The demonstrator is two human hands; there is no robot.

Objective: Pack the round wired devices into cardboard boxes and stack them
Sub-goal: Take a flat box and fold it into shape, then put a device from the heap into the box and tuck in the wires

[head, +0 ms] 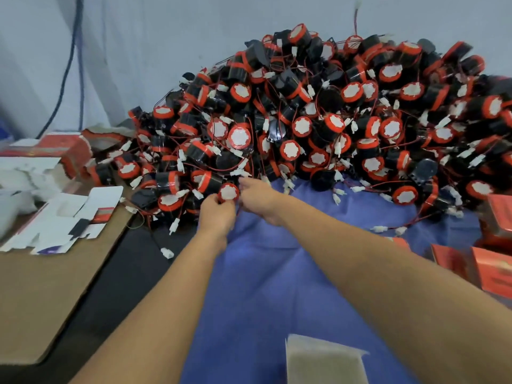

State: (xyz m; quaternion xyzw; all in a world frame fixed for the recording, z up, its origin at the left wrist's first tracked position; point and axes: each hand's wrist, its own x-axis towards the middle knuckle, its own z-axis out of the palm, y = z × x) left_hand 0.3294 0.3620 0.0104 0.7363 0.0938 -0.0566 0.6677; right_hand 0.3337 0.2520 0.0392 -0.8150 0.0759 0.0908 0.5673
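Early in the job, by my read. Closed red boxes (487, 273) sit on the near side, well off to the right of the right hand. Only a few are in view and none are clearly stacked. Flat box blanks (63, 220) lie left of the left hand on brown cardboard (41, 286). A pale foam-like piece (324, 361) is nearest the camera, below the right forearm, on the blue cloth (263, 286) over the surface. Most of the packing is left to do.

Left hand (217, 214): fingers curled round one round wired device (228, 193), red rim, white face showing, gripped at the pile's near edge.

Right hand (260, 199): just right of that device, fingers stretched toward a white plug (241, 173) just beyond it. Touching or pinching, cannot tell, too blurred. Likely sorting the lead before boxing.

Beyond both hands: big pile of devices (332, 120), red wires tangled, all loose and unboxed, heaped up to the wall. Another red carton (55, 153) sits far left of the left hand.
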